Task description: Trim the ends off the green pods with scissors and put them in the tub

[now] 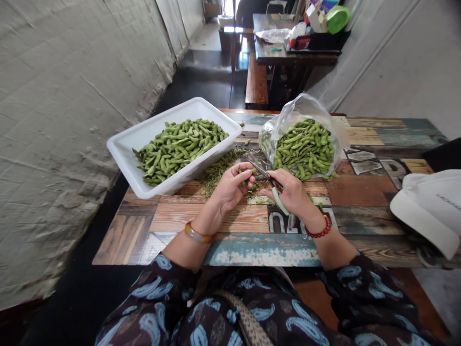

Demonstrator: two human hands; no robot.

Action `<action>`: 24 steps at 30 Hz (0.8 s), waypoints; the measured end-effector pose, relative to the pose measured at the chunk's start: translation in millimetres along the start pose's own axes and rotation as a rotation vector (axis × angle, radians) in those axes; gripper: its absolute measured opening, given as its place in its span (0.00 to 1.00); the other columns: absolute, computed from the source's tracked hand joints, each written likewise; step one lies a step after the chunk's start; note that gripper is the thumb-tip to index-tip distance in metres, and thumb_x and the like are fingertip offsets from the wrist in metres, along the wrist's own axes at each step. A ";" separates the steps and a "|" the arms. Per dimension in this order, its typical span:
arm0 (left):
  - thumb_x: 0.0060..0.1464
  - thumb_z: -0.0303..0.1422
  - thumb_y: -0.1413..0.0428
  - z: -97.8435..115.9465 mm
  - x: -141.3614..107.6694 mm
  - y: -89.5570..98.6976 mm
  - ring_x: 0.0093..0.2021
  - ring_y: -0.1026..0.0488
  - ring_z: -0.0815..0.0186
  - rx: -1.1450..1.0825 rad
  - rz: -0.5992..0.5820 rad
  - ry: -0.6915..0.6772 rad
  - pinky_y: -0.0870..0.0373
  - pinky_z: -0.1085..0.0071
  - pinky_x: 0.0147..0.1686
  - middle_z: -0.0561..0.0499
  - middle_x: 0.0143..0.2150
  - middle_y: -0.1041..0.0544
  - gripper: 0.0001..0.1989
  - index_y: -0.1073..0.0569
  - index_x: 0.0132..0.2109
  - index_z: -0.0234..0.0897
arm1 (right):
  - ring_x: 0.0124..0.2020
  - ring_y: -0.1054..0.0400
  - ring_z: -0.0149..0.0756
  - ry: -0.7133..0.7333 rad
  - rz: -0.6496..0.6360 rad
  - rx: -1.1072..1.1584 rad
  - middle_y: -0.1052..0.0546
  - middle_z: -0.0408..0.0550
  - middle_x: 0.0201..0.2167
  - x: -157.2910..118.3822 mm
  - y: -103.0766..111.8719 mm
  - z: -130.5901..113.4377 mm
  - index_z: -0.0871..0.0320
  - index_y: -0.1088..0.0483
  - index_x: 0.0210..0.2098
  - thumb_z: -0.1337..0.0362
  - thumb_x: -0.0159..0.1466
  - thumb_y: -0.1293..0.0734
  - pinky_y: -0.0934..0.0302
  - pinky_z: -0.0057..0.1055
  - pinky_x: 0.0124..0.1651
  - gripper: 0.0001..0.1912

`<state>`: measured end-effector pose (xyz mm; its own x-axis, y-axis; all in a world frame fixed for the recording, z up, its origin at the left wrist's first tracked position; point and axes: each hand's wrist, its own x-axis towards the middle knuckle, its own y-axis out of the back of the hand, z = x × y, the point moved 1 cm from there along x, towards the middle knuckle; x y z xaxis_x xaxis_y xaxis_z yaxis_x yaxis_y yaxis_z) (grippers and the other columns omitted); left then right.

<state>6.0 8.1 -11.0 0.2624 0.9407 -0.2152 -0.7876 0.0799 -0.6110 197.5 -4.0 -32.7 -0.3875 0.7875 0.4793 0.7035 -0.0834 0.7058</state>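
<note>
My left hand is closed around a green edamame pod, held over the middle of the table. In my right hand is a pair of scissors with pale green handles, the blades pointing toward the pod. Behind my left hand stands a white plastic tub, tilted toward me in view and heaped with edamame pods. Beyond my right hand, a clear plastic bag lies open with more pods inside. Between them, trimmed stems and scraps are scattered on the wood.
The patchwork wooden table reaches both sides. A white cap rests at its right edge. A rough white wall runs along the left. Farther back are a bench and a second table with a black tray of goods.
</note>
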 end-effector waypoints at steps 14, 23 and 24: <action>0.42 0.38 0.31 -3.8 0.9 5.7 0.19 0.42 0.78 0.339 -0.004 -0.116 0.48 0.79 0.19 0.56 0.24 0.31 0.17 0.26 0.36 0.34 | 0.44 0.30 0.48 0.071 -0.023 -0.086 0.27 0.55 0.44 3.2 12.2 -6.8 0.58 0.32 0.54 0.59 0.59 0.26 0.32 0.44 0.47 0.26; 0.46 0.42 0.33 -3.6 -1.0 4.5 0.20 0.43 0.77 0.457 -0.062 -0.168 0.48 0.76 0.21 0.56 0.24 0.30 0.16 0.25 0.36 0.35 | 0.44 0.30 0.47 0.083 -0.049 -0.025 0.27 0.55 0.44 2.4 10.7 -7.2 0.56 0.33 0.55 0.57 0.60 0.27 0.31 0.43 0.46 0.27; 0.46 0.42 0.34 -3.0 -1.0 4.4 0.21 0.42 0.76 0.475 -0.063 -0.186 0.47 0.76 0.21 0.56 0.25 0.30 0.16 0.25 0.35 0.35 | 0.44 0.30 0.47 0.083 -0.052 -0.015 0.27 0.54 0.44 2.3 10.6 -7.0 0.56 0.33 0.55 0.58 0.60 0.27 0.31 0.43 0.46 0.26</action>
<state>3.9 6.6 -15.8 0.2480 0.9685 -0.0235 -0.9512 0.2389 -0.1954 199.9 -7.3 -20.5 -0.4715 0.7377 0.4833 0.6726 -0.0536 0.7381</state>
